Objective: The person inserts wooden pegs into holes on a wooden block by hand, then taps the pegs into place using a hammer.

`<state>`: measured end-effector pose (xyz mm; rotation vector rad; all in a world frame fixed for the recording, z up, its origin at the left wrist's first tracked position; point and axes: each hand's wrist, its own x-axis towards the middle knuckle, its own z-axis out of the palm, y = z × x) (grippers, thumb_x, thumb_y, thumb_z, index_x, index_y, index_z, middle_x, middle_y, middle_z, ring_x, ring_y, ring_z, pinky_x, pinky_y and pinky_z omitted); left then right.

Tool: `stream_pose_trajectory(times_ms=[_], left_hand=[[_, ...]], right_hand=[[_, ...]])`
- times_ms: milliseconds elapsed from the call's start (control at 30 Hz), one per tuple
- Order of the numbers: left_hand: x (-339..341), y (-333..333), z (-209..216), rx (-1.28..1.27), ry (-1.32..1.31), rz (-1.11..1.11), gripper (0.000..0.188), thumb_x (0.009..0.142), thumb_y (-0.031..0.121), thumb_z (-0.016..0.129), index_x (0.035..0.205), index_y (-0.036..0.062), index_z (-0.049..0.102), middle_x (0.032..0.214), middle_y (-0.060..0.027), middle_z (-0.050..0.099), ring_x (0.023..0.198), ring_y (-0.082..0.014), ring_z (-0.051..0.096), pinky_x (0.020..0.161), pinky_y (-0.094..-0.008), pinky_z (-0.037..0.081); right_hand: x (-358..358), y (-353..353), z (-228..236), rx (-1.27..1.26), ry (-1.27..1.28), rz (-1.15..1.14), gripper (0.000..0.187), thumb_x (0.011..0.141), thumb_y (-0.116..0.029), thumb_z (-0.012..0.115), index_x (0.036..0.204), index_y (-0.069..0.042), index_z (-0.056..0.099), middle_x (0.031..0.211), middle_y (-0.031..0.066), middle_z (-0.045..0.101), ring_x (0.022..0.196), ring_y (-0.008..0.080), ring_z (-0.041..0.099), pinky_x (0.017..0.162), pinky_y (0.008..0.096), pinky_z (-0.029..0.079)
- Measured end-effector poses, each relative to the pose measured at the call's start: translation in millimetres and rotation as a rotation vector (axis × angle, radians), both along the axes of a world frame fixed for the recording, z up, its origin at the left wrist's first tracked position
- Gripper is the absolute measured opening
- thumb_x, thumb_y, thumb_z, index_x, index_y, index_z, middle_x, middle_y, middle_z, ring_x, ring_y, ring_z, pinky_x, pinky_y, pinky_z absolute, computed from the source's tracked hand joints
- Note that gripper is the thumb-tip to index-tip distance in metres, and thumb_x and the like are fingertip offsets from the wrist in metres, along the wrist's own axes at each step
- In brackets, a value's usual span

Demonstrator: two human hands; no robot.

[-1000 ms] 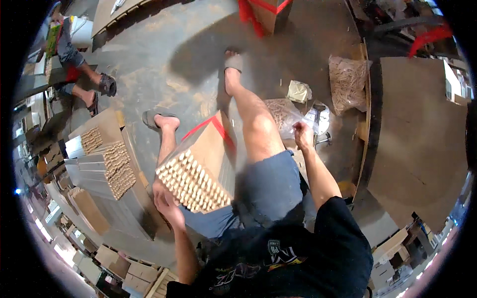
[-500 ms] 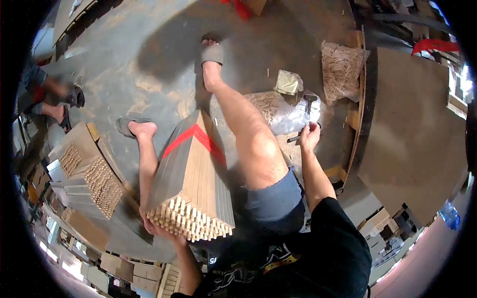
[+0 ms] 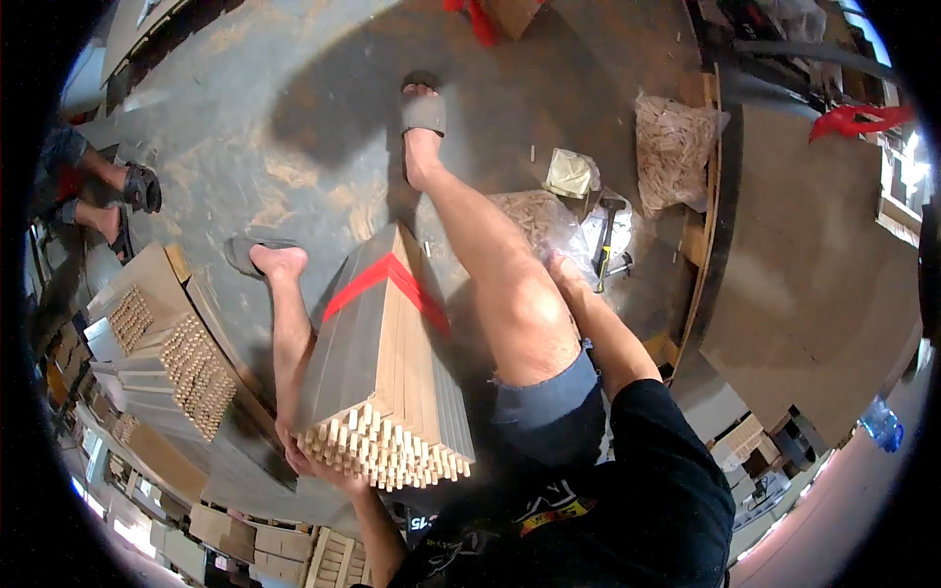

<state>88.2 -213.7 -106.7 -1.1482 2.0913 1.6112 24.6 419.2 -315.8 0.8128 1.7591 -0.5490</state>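
Note:
A bundle of grey-faced boards (image 3: 343, 363), bound with red tape (image 3: 365, 281), stands tilted between my legs. Rows of wooden dowels (image 3: 382, 451) stick out of its near end. My left hand (image 3: 328, 472) grips the lower left corner of that end, some fingers hidden underneath. Beyond my right knee, my right hand (image 3: 563, 272) is at a clear plastic bag of dowels (image 3: 529, 216), its fingers mostly hidden by the knee and plastic. A hammer (image 3: 609, 233) lies just right of the bag, with a small dark tool (image 3: 619, 266) beside its handle.
Another bag of dowels (image 3: 674, 152) leans by a wooden edge at the right. A pale yellow packet (image 3: 570, 172) lies near the hammer. More dowelled boards (image 3: 196, 372) are stacked at left. Another person's feet (image 3: 123, 211) show at far left. A large brown panel (image 3: 804, 274) fills the right.
My right hand has left the hammer's handle end and the dark tool and moved left to the dowel bag. The hammer now lies free. My left hand stays on the bundle, which shifts slightly.

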Motion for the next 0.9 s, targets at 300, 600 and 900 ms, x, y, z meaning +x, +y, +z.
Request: stream_pose_trajectory(times_ms=[300,600,900], left_hand=[[-1.8,-3.5,-10.4,-1.253,0.354,-0.98,0.086,0.093,0.065,0.053,0.149,0.0011,0.042,0.149,-0.0201,0.045,0.139,-0.0378,0.04,0.111,-0.0529,0.037],[-303.3,134.9,-132.9,-0.973,0.383,-1.131,0.082,0.092,0.064,0.055,0.145,0.0024,0.046,0.149,-0.0183,0.047,0.138,-0.0384,0.041,0.112,-0.0524,0.035],[-373.1,201.6,-159.8,-0.858,0.466,-1.164,0.078,0.09,0.062,0.056,0.141,0.0037,0.05,0.148,-0.0165,0.049,0.137,-0.039,0.042,0.113,-0.052,0.033]], right_hand=[[-105.9,-69.0,-34.3,0.264,0.992,-0.482,0.068,0.092,-0.031,0.064,0.153,-0.011,0.042,0.154,0.0226,0.045,0.139,0.0357,0.048,0.116,0.0425,0.038],[-263.9,-166.0,-187.6,0.519,1.179,-0.037,0.052,0.099,-0.025,0.053,0.148,-0.009,0.048,0.151,0.019,0.048,0.138,0.0336,0.048,0.117,0.0426,0.038],[-355.8,-145.6,-348.5,0.893,1.0,0.196,0.042,0.103,-0.024,0.046,0.141,-0.006,0.054,0.145,0.0172,0.053,0.134,0.0329,0.051,0.114,0.043,0.04]])
